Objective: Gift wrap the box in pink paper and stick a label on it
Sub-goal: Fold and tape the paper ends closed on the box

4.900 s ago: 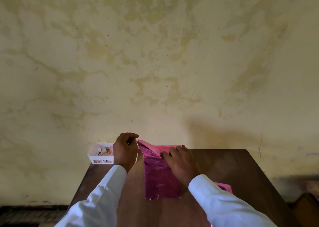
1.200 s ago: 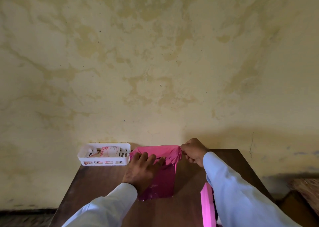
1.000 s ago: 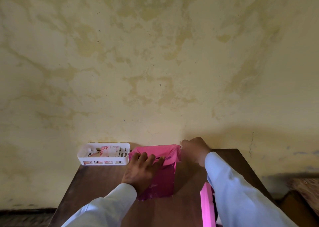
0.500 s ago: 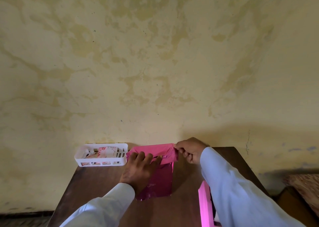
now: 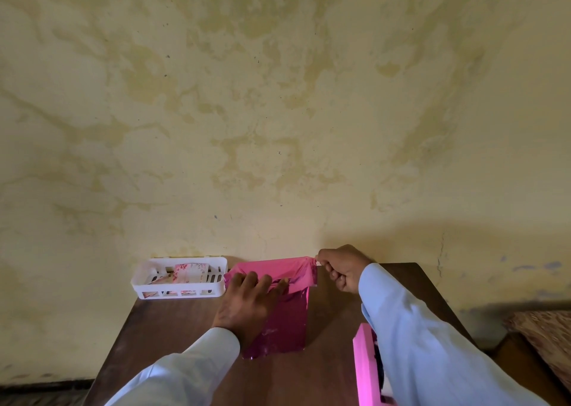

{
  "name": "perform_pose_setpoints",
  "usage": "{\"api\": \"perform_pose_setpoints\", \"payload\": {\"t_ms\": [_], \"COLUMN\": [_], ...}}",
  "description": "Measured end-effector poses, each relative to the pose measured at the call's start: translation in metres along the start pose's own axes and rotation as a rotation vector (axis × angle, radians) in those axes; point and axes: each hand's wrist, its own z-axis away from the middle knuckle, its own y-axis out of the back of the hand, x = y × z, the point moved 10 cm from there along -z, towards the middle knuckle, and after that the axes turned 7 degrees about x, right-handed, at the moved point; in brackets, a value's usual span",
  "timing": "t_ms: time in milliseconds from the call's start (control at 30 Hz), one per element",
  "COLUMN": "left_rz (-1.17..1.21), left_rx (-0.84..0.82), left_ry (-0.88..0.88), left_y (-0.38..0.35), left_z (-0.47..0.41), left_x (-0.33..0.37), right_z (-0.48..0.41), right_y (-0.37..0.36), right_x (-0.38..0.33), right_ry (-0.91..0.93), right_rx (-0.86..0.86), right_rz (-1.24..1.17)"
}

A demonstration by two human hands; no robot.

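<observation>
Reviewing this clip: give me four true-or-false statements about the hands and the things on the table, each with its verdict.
1. The left hand presses flat on the box. True.
2. The right hand rests idle on the table. False: it pinches the pink paper at the box's far right corner.
3. The white basket stands right of the box. False: it stands to its left, by the wall.
4. A pink object sits near the right sleeve. True.

Our hands have swapped roles. Our left hand [image 5: 247,303] now presses flat on the box [image 5: 285,322], where our right hand [image 5: 343,271] lay earlier. Our right hand has moved to the far right end, pinching the corner of the pink paper [image 5: 278,268].
</observation>
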Motion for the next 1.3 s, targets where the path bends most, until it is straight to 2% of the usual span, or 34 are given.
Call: {"api": "perform_pose_setpoints", "payload": {"t_ms": [267, 500, 700, 1100, 1300], "left_rz": [0.002, -0.013, -0.038, -0.054, -0.042], "left_rx": [-0.008, -0.015, -0.022, -0.010, -0.025], "left_ry": [0.005, 0.001, -0.022, -0.062, -0.034], "left_y": [-0.003, -0.005, -0.008, -0.002, -0.004], "left_z": [0.001, 0.003, 0.001, 0.000, 0.001], "left_x": [0.000, -0.001, 0.002, 0.006, 0.003], "right_z": [0.005, -0.003, 0.001, -0.008, -0.004], "right_y": [-0.009, 0.015, -0.001, -0.010, -0.012], "right_x": [0.004, 0.006, 0.004, 0.009, 0.008], "right_ry": [0.008, 0.097, 0.080, 0.045, 0.029], "right_rx": [-0.060, 0.065, -0.048, 0.024, -0.007], "right_rz": [0.009, 0.094, 0.003, -0.084, -0.118]}}
